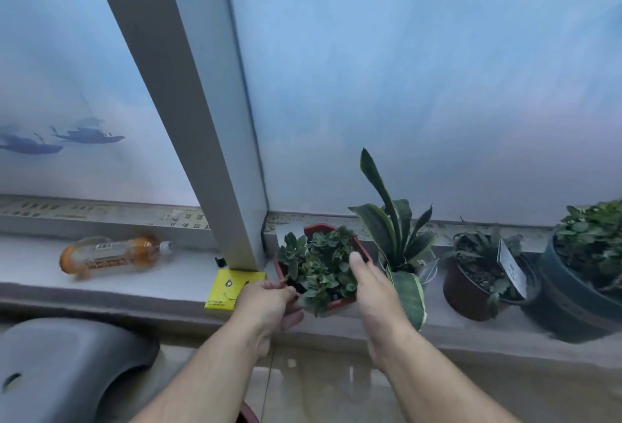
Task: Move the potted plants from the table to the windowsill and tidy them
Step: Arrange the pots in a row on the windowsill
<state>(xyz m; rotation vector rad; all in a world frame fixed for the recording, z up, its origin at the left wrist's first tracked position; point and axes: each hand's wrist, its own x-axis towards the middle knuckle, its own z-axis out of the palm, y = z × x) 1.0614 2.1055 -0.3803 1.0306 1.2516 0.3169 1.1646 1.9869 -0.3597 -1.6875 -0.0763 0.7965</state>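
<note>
1. I am looking at an indoor window ledge, likely in a home or office.
2. Frosted panes (pixel 404 85) are glowing behind a grey frame post (pixel 188 102).
3. 4 potted plants (pixel 397 240) are sitting along the stone windowsill (pixel 471 325), and a drink bottle (pixel 111 256) is lying there.

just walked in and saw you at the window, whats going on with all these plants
A person is setting a red hexagonal pot of small leafy plants on the windowsill, just right of the window post. The left hand grips its near-left rim and the right hand holds its right side. To its right stand a snake plant, a brown pot with a label, and a dark pot. A yellow box and a bottle lying on its side sit to the left.
</note>
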